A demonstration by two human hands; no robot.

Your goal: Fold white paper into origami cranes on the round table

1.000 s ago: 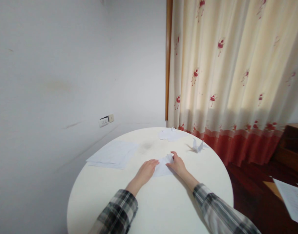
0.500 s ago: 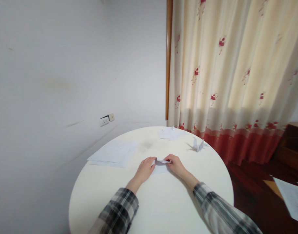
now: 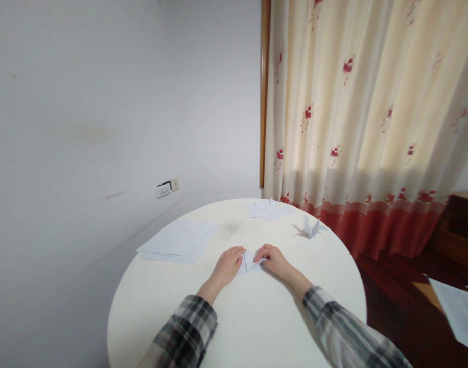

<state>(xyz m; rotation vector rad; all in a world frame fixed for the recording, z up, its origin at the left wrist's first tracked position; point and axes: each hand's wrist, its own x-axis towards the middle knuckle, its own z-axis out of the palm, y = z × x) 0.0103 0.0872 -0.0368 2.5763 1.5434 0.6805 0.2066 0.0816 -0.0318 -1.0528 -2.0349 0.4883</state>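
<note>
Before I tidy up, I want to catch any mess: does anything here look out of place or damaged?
Yes. A grey smudge marks the white table near its middle, the wall socket seems to sit loose with a dark gap above it, and a sheet of paper lies low at the right, off the table.

small white folded paper (image 3: 250,262), flat on table (image 3: 257,317)

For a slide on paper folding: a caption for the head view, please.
Left hand and right hand rest on a folded paper on a round white table; a paper crane stands beyond.
</note>
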